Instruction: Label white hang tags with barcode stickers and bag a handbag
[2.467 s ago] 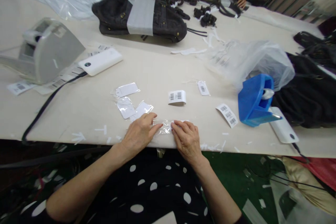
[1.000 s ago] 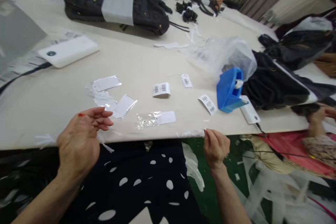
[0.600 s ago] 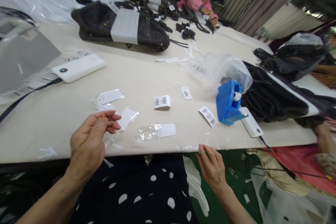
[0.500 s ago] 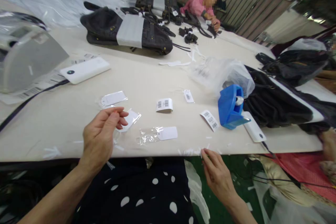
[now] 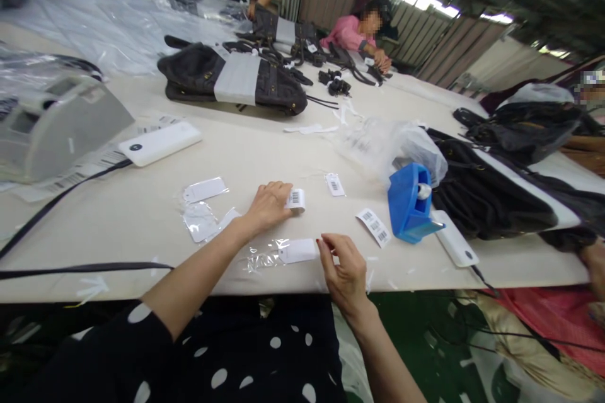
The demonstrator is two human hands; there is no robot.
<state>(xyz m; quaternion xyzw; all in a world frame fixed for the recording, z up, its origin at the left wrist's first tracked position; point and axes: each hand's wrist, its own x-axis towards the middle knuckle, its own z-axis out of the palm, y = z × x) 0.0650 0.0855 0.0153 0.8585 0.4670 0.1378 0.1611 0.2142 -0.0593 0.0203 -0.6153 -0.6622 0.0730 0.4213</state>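
Note:
My left hand point(image 5: 269, 206) reaches across the table with its fingers closed at a curled white barcode label point(image 5: 296, 199), covering the label's left part. My right hand point(image 5: 346, 267) is bent in a pinch, thumb and forefinger close together at the right end of a white hang tag point(image 5: 299, 250) in a clear sleeve. Whatever is between those fingertips is hidden. Left of my left forearm lie more white tags, one upper point(image 5: 205, 190) and one lower in clear plastic point(image 5: 199, 221). A small barcode tag point(image 5: 335, 184) and a longer barcode label strip point(image 5: 373, 227) lie to the right.
A blue tape dispenser point(image 5: 410, 204) stands at right beside a white corded device point(image 5: 456, 239) and black bags point(image 5: 496, 192). Another white device point(image 5: 161, 143) and a grey machine point(image 5: 70, 129) are at left. A wrapped black handbag point(image 5: 236, 79) lies behind; co-workers sit and stand beyond.
My left hand has moved right from the tags to the barcode label. My right hand has come up and left from the table edge to the hang tag. A dark strap now shows at lower left.

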